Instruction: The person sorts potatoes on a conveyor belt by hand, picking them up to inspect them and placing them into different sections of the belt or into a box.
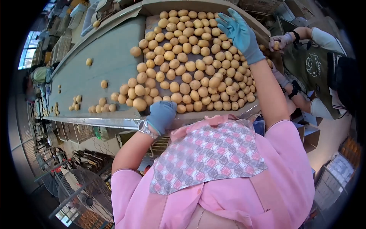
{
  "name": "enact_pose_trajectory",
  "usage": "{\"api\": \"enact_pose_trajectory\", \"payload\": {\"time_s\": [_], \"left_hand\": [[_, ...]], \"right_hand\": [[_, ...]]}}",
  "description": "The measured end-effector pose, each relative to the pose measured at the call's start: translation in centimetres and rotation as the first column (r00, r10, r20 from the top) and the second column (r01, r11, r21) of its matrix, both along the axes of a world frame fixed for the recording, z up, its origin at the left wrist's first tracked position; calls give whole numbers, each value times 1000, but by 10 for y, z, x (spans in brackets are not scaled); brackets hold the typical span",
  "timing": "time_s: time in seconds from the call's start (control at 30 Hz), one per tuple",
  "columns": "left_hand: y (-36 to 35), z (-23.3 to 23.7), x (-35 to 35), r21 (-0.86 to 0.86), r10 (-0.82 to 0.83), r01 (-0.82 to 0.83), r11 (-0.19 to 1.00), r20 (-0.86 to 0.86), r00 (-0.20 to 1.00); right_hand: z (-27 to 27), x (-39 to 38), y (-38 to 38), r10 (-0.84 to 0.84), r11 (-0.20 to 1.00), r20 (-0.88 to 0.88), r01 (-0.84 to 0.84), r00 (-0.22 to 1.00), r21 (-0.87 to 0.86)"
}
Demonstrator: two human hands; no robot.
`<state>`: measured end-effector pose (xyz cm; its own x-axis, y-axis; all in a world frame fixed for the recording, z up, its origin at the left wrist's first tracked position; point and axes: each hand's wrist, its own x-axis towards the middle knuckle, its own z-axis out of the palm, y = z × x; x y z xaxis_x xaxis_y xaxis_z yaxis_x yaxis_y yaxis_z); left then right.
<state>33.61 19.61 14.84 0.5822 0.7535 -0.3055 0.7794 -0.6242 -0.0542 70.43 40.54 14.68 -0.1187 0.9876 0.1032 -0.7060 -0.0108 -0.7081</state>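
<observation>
Many round yellow potatoes point(187, 47) cover the sorting table, packed closely towards the right. My right hand point(240, 34), in a blue-green glove, reaches over their far side with the fingers stretched and spread. No potato shows in its grip. By the near rim, my left hand point(162, 113) wears a blue glove, and a white watch point(145, 128) circles its wrist. Its fingers are curled in next to the nearest potatoes; whatever they may hold is hidden.
A green conveyor belt point(105, 53) runs off to the left with scattered potatoes. At right, a co-worker in a dark apron point(316, 70) holds a potato in a gloved hand point(282, 41). A large fan point(87, 196) stands lower left; open cardboard boxes point(310, 135) sit at right.
</observation>
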Motion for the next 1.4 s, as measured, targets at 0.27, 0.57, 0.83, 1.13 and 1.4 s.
{"api": "enact_pose_trajectory", "payload": {"time_s": [0.27,0.57,0.83,1.13,1.4], "left_hand": [[29,3,-22,-331,64,-34,943,78,995],[54,6,-15,-462,-4,0,887,-8,1000],[53,70,13,-497,432,-224,838,355,829],[15,57,42,140,254,-496,857,723,643],[-16,35,-3,66,387,-672,737,775,500]], "right_hand": [[-65,-13,-99,-279,954,959,-105,40,282],[-100,-38,-89,-189,980,866,-140,-463,139],[-36,-73,-135,-78,989,768,-45,635,138],[-62,-83,-54,549,835,339,-489,764,-251],[-18,-25,-15,-175,951,905,-304,-388,53]]}}
